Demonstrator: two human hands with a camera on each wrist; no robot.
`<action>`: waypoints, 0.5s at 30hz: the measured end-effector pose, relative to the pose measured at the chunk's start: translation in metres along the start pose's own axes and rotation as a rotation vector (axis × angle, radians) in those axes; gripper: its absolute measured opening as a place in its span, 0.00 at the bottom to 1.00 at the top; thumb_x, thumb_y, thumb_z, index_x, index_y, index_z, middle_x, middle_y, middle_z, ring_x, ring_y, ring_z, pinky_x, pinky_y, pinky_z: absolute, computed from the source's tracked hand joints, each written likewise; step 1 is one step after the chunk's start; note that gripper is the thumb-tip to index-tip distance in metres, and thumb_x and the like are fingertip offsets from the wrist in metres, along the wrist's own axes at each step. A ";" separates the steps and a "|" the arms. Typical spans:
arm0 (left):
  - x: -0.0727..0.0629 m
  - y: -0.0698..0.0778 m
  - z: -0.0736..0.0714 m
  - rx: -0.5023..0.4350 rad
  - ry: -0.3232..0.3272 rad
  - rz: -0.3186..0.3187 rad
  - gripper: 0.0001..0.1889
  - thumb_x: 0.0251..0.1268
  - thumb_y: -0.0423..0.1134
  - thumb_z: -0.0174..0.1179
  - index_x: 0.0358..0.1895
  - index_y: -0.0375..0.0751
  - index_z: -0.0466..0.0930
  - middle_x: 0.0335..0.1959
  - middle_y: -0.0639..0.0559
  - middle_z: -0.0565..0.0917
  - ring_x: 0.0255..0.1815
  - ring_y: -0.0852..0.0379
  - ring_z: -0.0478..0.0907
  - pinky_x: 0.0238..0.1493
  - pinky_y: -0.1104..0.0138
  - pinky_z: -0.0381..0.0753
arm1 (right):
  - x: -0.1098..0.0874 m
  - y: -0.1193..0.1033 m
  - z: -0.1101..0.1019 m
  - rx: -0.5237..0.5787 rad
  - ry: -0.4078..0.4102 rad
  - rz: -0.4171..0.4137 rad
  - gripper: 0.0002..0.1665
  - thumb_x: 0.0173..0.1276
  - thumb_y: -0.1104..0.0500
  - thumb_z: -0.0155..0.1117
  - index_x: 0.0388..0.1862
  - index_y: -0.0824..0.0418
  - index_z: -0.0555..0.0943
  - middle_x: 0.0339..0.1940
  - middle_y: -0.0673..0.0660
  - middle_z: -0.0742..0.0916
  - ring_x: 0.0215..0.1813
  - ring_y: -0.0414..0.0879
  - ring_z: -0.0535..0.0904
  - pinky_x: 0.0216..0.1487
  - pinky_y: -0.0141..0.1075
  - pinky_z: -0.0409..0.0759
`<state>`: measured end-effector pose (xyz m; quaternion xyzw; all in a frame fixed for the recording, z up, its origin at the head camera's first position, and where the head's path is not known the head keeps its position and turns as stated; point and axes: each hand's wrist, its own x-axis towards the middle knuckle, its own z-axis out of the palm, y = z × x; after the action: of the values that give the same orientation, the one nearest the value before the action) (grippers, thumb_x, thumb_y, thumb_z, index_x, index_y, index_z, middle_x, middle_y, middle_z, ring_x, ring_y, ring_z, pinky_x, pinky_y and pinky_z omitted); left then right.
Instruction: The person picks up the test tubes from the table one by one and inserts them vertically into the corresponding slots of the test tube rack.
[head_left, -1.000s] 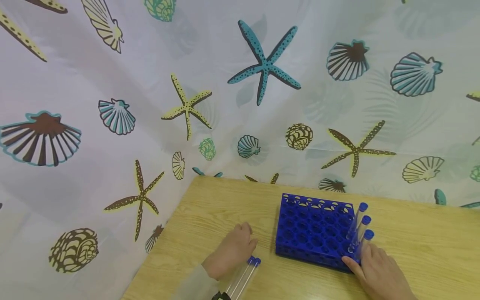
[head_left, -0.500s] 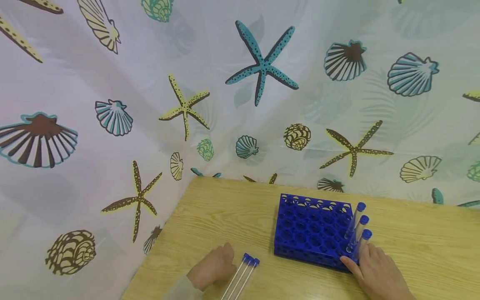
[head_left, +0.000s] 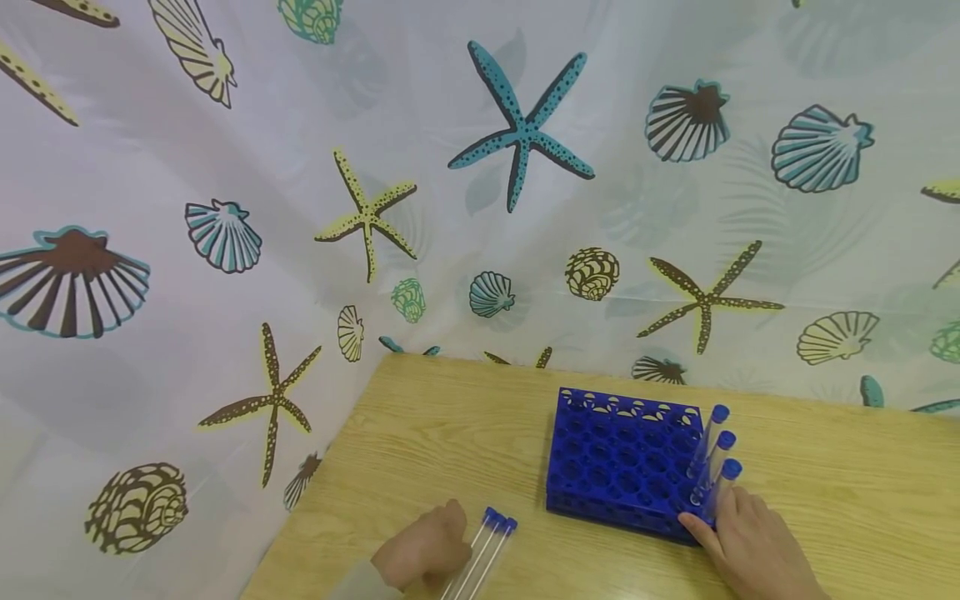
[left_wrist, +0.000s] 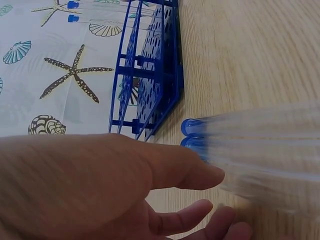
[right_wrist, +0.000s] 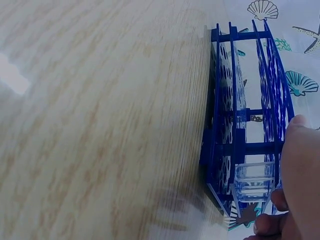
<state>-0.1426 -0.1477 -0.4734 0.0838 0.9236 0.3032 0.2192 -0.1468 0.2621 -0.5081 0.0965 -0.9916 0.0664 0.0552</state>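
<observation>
A blue test tube rack (head_left: 618, 467) stands on the table, with three blue-capped test tubes (head_left: 724, 439) upright along its right end. My right hand (head_left: 761, 542) grips the rack's front right corner, its thumb on the front edge. In the right wrist view, the thumb (right_wrist: 297, 125) lies over the rack's top edge. Three more capped test tubes (head_left: 498, 523) lie side by side on the table, left of the rack. Just left of them is my left hand (head_left: 427, 546), fingers loosely bent. The left wrist view shows a gap between its thumb (left_wrist: 195, 170) and fingers, beside the lying tubes.
The wooden table (head_left: 442, 417) ends at a white curtain (head_left: 427, 100) printed with starfish and shells, which hangs behind and on the left. Most holes of the rack hold no tube.
My left hand has moved left and slightly down, from above the lying tubes to beside them. Three lying tubes now show where two showed earlier. My right hand stays on the rack.
</observation>
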 end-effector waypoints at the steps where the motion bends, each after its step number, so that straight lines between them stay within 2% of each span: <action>1: 0.000 0.000 0.000 0.003 0.003 0.004 0.10 0.51 0.29 0.54 0.33 0.39 0.63 0.21 0.48 0.68 0.13 0.58 0.62 0.13 0.70 0.60 | 0.000 0.000 0.000 -0.001 0.001 -0.002 0.38 0.74 0.35 0.51 0.44 0.73 0.72 0.26 0.53 0.68 0.28 0.47 0.62 0.31 0.39 0.62; 5: 0.001 0.000 0.002 0.001 0.000 -0.008 0.09 0.53 0.29 0.54 0.33 0.40 0.63 0.19 0.51 0.68 0.13 0.59 0.63 0.14 0.71 0.61 | 0.000 0.000 0.000 -0.006 0.008 -0.007 0.40 0.74 0.35 0.51 0.46 0.75 0.72 0.26 0.53 0.69 0.29 0.46 0.63 0.31 0.39 0.63; 12: 0.005 0.003 0.005 0.043 -0.032 -0.027 0.09 0.58 0.29 0.55 0.34 0.39 0.62 0.20 0.49 0.69 0.13 0.58 0.64 0.13 0.72 0.60 | -0.001 0.000 0.000 0.000 0.018 -0.016 0.33 0.75 0.36 0.51 0.35 0.67 0.70 0.24 0.53 0.66 0.28 0.46 0.61 0.31 0.39 0.60; 15: 0.007 0.004 0.006 0.064 -0.034 -0.037 0.09 0.58 0.29 0.55 0.35 0.39 0.63 0.21 0.48 0.70 0.15 0.57 0.65 0.14 0.71 0.61 | -0.001 0.000 -0.001 0.000 0.017 -0.014 0.32 0.75 0.36 0.51 0.34 0.66 0.70 0.25 0.53 0.66 0.28 0.46 0.61 0.30 0.39 0.60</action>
<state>-0.1464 -0.1395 -0.4784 0.0788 0.9304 0.2677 0.2378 -0.1455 0.2621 -0.5075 0.1031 -0.9904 0.0667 0.0639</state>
